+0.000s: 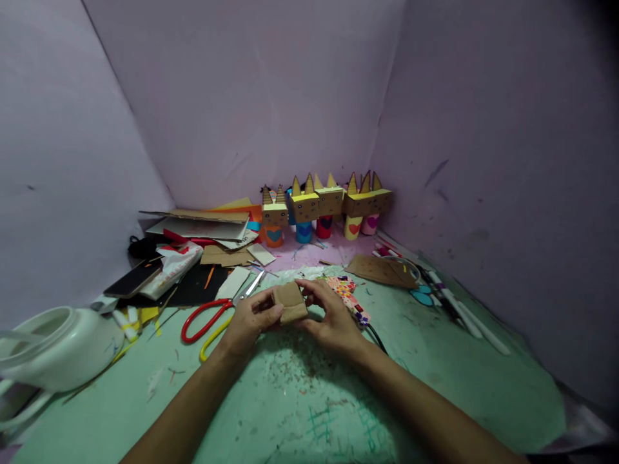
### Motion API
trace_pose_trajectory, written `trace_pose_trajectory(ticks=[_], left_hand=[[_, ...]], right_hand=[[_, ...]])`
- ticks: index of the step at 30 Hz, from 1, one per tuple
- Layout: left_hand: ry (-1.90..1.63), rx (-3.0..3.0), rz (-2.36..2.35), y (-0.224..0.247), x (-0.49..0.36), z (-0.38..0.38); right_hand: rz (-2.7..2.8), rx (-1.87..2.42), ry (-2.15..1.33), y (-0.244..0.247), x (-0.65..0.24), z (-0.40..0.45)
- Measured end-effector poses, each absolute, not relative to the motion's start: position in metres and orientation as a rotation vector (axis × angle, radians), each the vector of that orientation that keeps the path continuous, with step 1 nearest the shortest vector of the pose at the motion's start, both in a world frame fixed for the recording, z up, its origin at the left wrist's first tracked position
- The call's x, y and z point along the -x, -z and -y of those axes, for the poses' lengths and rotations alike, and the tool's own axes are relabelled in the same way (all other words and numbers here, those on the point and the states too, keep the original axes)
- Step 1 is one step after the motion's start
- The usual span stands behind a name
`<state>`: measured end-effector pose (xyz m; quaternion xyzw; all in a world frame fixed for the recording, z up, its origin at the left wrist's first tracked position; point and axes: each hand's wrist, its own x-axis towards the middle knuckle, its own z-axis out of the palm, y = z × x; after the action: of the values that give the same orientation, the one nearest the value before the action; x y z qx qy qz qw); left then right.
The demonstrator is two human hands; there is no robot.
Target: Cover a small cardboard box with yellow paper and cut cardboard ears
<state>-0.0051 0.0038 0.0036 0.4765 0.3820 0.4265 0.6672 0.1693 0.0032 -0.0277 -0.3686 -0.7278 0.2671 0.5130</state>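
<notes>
Bare forearms (181,396) reach in from the bottom of the frame toward a small folded cardboard piece (290,301), held at the center of the picture over a green tabletop (459,399). The piece sits between the two hands: the left hand (249,319) pinches its left side, thumb laid against the lower front, while the right hand (331,316) curls around the right edge, a fingertip at the upper corner and the thumb below. Handling it well likely calls for light, even pressure from both sides, since board this thin may dent under a hard squeeze; thumbs set along the crease should help keep the fold straight and the corners square. Whether any flap is glued cannot be told. Scissors (235,301) with red and yellow handles lie just left of the left hand, and a flower-patterned item (347,291) lies behind the right. Farther out, a white container (87,348) occupies the lower left, markers (459,312) line the right, and horned cardboard-headed figures (330,201) stand at upper center.
</notes>
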Motion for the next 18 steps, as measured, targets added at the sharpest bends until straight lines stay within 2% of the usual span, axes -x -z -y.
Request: trace_pose_trajectory(ticks=[8,12,18], left_hand=[[-1.116,-0.675,-0.726,-0.006,-0.007,0.001],[-0.982,-0.547,-0.676,-0.002,-0.014,0.007],[-0.795,-0.778,-0.734,0.011,-0.013,0.007]], right_hand=[[1.668,0.919,-0.63,0.029,-0.166,-0.001],[1.709,0.896,-0.582,0.028,-0.162,0.0],[1.774,0.907,-0.532,0.02,-0.166,0.003]])
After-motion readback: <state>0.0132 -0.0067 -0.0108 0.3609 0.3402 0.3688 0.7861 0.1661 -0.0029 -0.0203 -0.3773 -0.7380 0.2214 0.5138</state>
